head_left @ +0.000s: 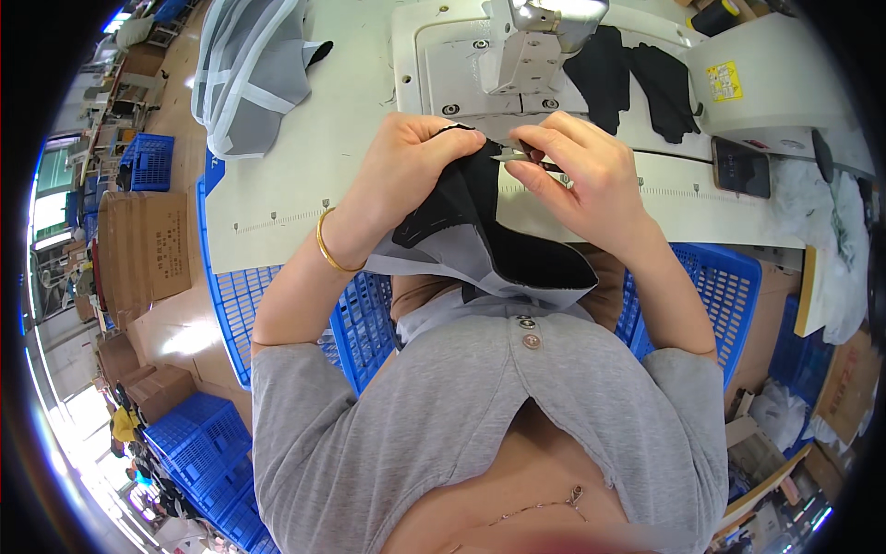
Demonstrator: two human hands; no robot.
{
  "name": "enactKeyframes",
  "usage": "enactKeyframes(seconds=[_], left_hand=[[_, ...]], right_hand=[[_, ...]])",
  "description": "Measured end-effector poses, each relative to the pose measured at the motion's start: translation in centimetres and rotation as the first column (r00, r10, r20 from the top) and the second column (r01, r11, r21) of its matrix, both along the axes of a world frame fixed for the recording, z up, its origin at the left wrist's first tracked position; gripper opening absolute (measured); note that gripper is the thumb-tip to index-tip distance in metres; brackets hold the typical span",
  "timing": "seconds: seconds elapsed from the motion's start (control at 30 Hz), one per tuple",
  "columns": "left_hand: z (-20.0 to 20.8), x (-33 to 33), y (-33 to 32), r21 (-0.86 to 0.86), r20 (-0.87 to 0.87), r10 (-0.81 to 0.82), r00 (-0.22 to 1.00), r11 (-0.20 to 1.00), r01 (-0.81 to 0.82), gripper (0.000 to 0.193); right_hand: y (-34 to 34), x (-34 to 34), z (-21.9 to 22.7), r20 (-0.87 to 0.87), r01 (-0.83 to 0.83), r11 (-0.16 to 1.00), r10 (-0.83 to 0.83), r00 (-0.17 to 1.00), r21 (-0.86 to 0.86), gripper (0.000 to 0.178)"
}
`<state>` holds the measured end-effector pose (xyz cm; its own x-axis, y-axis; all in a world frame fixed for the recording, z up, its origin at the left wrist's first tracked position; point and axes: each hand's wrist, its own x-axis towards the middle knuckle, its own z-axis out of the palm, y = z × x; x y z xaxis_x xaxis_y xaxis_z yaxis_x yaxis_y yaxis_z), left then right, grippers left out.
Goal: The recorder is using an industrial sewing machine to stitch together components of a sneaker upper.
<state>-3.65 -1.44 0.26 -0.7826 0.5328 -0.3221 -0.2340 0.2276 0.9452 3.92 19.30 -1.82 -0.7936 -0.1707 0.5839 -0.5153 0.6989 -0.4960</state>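
My left hand (pixel 411 171) grips the top edge of a black and grey fabric piece (pixel 480 240), which hangs down toward my lap. My right hand (pixel 577 171) holds small metal thread snips (pixel 517 155) with their tips at the fabric's upper edge, right beside my left fingers. Both hands sit just in front of a white sewing machine (pixel 535 42) on a white table (pixel 305 166). A gold bangle circles my left wrist.
Grey fabric with white strips (pixel 245 69) lies at the table's back left. Black fabric pieces (pixel 637 78) rest beside the machine. A phone (pixel 740 168) lies at the right. Blue plastic crates (pixel 711 286) stand under the table; cardboard boxes (pixel 143 249) sit on the floor at left.
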Motion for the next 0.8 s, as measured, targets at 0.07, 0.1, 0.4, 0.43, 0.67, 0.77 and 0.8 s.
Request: enactKeyframes(seconds=[0.07, 0.1, 0.4, 0.43, 0.67, 0.77, 0.8], left_hand=[[0.1, 0.1, 0.1, 0.044, 0.007, 0.003, 1.000, 0.999, -0.003, 0.023], [0.2, 0.1, 0.2, 0.044, 0.007, 0.002, 1.000, 0.999, -0.002, 0.023], [0.4, -0.3, 0.0, -0.001, 0.019, -0.076, 0.997, 0.997, 0.076, 0.020], [0.4, -0.3, 0.0, -0.009, 0.013, -0.084, 0.996, 0.996, 0.084, 0.019], [0.4, -0.3, 0.4, -0.029, 0.006, -0.088, 0.996, 0.996, 0.089, 0.020], [0.5, -0.3, 0.7, 0.006, 0.044, -0.077, 0.996, 0.997, 0.077, 0.021], [0.5, -0.3, 0.8, 0.006, 0.045, -0.078, 0.996, 0.997, 0.077, 0.021]], right_hand=[[0.4, -0.1, 0.3, 0.035, -0.051, 0.999, 0.050, 0.998, 0.017, 0.025], [0.5, -0.2, 0.3, 0.035, -0.050, 0.999, 0.050, 0.998, 0.017, 0.025], [1.6, -0.1, 0.8, 0.085, -0.122, 0.993, 0.122, 0.989, -0.013, 0.024], [1.5, 0.0, 0.8, 0.082, -0.121, 0.993, 0.121, 0.989, -0.011, 0.024], [1.4, -0.3, 0.9, 0.080, -0.150, 0.988, 0.147, 0.986, 0.023, 0.026], [1.5, -0.7, 1.1, 0.042, -0.188, 0.982, 0.186, 0.982, 0.034, 0.025], [1.5, -0.8, 1.1, 0.043, -0.187, 0.982, 0.186, 0.982, 0.034, 0.025]])
